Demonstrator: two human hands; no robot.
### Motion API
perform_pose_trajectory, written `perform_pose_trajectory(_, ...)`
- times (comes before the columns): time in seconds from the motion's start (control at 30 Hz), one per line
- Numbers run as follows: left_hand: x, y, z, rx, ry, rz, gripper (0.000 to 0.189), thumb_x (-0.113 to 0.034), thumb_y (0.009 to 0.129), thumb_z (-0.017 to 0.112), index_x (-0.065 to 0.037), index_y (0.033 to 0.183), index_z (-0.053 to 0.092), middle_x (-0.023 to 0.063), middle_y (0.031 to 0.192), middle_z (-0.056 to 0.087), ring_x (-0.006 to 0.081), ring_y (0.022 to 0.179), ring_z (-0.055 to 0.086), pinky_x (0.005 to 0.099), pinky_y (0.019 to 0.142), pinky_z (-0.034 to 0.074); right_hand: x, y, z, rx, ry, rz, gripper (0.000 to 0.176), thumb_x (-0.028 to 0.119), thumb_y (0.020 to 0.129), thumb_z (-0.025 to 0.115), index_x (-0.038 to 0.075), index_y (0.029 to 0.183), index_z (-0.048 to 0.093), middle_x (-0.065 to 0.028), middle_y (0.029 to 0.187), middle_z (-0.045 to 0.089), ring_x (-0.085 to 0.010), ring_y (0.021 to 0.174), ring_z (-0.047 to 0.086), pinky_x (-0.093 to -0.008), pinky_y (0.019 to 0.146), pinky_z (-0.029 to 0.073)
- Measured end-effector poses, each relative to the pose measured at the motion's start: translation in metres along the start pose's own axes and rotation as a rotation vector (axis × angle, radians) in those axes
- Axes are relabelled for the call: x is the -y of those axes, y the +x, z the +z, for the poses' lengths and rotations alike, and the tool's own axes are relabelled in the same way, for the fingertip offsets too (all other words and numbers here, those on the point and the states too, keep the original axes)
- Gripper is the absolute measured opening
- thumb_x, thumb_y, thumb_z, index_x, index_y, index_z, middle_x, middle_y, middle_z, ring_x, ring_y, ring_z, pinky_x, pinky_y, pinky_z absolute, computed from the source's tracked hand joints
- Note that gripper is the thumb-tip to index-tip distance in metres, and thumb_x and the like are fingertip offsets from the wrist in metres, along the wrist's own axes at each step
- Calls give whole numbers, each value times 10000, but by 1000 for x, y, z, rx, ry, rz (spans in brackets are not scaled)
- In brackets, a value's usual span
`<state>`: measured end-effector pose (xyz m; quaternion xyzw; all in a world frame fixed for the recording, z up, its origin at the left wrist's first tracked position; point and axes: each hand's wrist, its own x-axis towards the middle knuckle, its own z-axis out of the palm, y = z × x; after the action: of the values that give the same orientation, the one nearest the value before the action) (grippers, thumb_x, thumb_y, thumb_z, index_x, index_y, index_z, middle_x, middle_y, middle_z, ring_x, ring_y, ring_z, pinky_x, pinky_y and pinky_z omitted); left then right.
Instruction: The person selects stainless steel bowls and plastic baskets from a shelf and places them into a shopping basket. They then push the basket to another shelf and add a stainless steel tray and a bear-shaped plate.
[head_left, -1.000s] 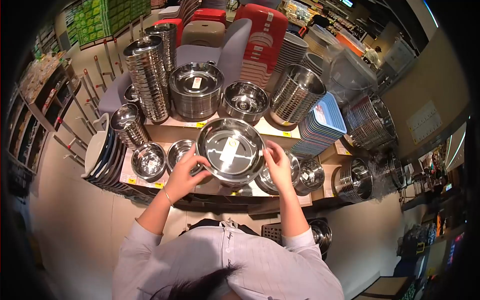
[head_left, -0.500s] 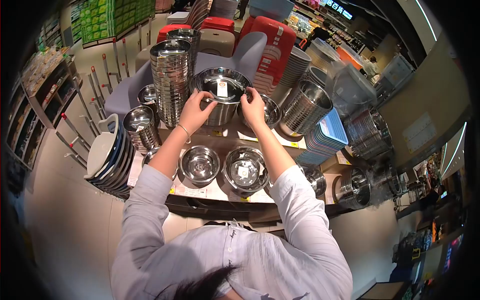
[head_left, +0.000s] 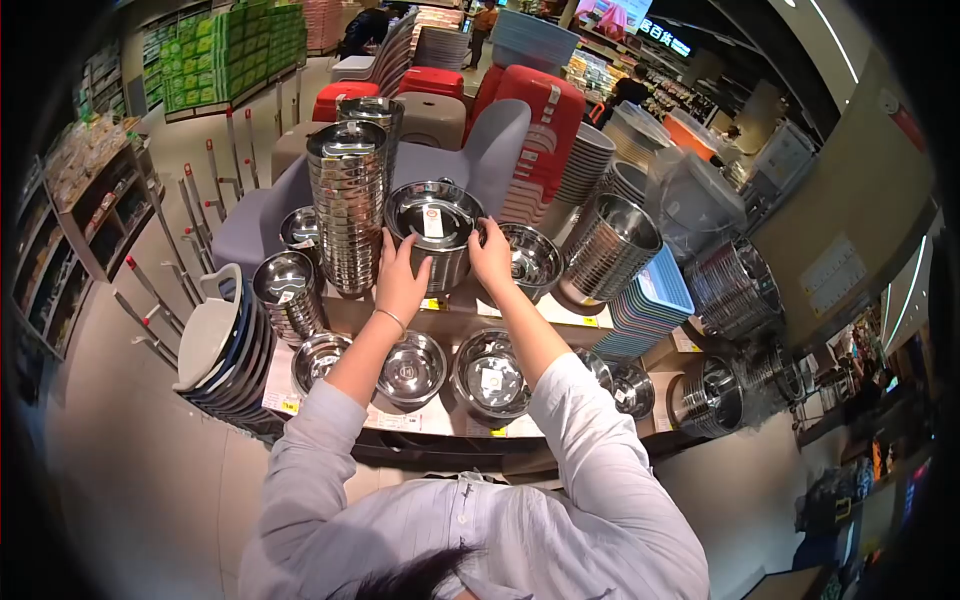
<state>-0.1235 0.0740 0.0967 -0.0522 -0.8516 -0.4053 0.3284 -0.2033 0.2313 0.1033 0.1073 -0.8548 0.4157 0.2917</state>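
Observation:
Both hands are around a stack of shiny steel basins [head_left: 447,268], whose top one has a white label inside. My left hand [head_left: 402,278] presses on its left front side, thumb apart from the fingers. On the right side, my right hand [head_left: 490,258] grips the wall just below the rim, its fingertips partly hidden. A tall stack of steel bowls [head_left: 348,210] rises to the left of my left hand. Beside my right hand sits a wide steel basin [head_left: 530,258]. Lower steel bowls [head_left: 412,368] with labels stand on the front shelf, nearer my body.
Another steel basin stack [head_left: 612,235] and blue plastic baskets [head_left: 664,280] stand to the right. At the left edge are stacked white and dark basins [head_left: 212,325]. Behind are a grey-purple plastic chair [head_left: 497,135] and red stools [head_left: 545,120]. Price tags line the shelf edge.
My hands have slid from the top basin's rim down onto the stack's sides. The camera view has tilted up a little, so the display sits lower. The stack still stands on the upper shelf.

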Motion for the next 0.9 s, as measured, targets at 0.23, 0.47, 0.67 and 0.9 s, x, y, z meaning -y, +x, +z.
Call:
perform_pose_trajectory(0.23, -4, -16, 2, 75, 69, 0, 615, -230, 802, 541, -43, 1316, 260, 238, 1377, 138, 390, 1210, 287, 393, 984, 278, 15, -11, -2, 31, -109, 45, 378, 201, 851, 417, -49, 1129, 474, -297, 1229, 372, -413, 1094, 417, -378, 936, 344)
perform_pose_trajectory(0.47, -43, -30, 22, -75, 46, 125, 566, -169, 797, 536, 19, 1272, 294, 198, 1368, 186, 379, 1218, 272, 421, 982, 277, 31, -57, -50, 138, -27, -95, 357, 141, 782, 535, -18, 1098, 488, -201, 1282, 347, -368, 1105, 411, -392, 920, 359)
perform_pose_trajectory(0.67, -126, -92, 103, 265, -262, 327, 354, -48, 829, 426, 21, 1177, 434, 197, 1305, 306, 345, 1179, 347, 389, 953, 314, -13, -133, -140, -140, 22, 127, 195, 70, 780, 476, 22, 964, 519, -124, 1066, 484, -319, 872, 541, -380, 723, 453)
perform_pose_trajectory(0.9, -231, -224, 212, 880, -497, 493, 352, -46, 800, 471, 18, 1145, 456, 175, 1204, 432, 323, 1080, 453, 351, 903, 374, -112, -268, -291, -298, -322, 566, 115, 125, 780, 492, 35, 847, 513, -137, 832, 549, -348, 694, 555, -427, 582, 450)
